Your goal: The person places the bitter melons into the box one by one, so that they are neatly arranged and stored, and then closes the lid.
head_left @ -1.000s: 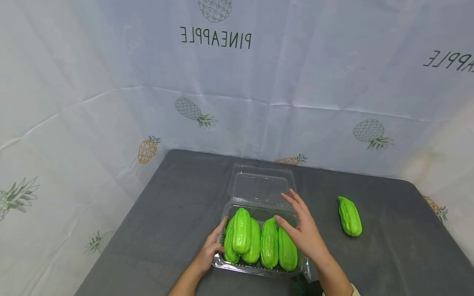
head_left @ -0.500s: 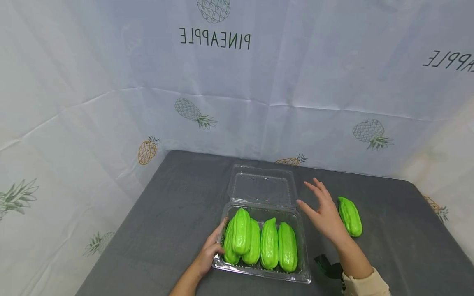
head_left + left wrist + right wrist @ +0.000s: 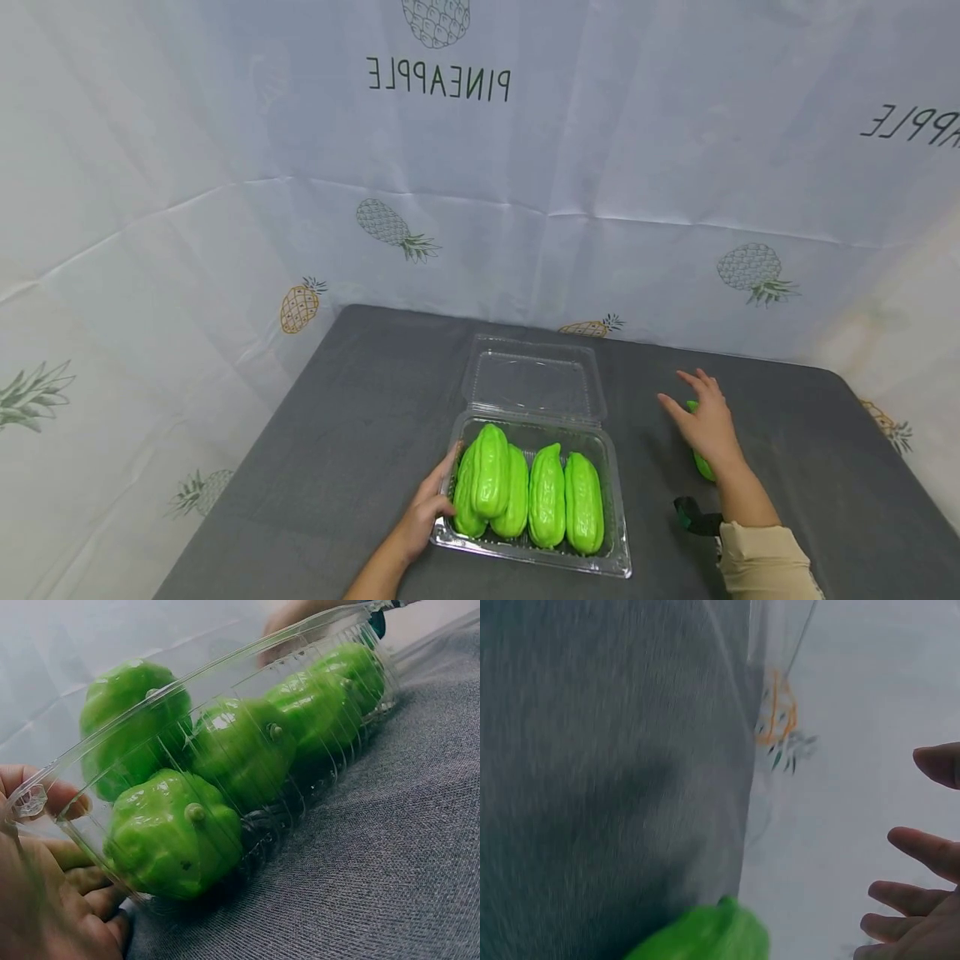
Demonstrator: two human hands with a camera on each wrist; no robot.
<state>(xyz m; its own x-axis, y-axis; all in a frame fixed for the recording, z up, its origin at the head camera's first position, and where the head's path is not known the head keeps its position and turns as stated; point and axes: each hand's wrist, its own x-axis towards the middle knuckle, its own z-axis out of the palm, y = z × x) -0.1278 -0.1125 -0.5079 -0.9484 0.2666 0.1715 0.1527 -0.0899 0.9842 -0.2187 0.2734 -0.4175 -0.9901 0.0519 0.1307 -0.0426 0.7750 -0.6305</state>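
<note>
In the head view my left hand [image 3: 422,515] grips the left side of a clear plastic clamshell box [image 3: 617,521]; the left wrist view shows the thumb over its rim and fingers against the outside. Several glossy green bitter melons lie in the box, one melon [image 3: 490,471] on top of others at the left, with a melon [image 3: 584,504] at the right end. My right hand [image 3: 708,427], fingers spread, hovers over a loose bitter melon [image 3: 704,467] right of the box and partly hides it. This melon [image 3: 709,937] also shows at the bottom of the right wrist view.
The box's transparent lid [image 3: 534,382] lies folded back behind it on the dark grey table [image 3: 360,400]. A pale curtain [image 3: 540,150] printed with pineapples hangs along the table's far edge and left side. A dark device [image 3: 697,518] sits at my right wrist.
My right hand has moved right, from above the box to over the loose bitter melon, its fingers staying spread. The left hand and the box have hardly moved.
</note>
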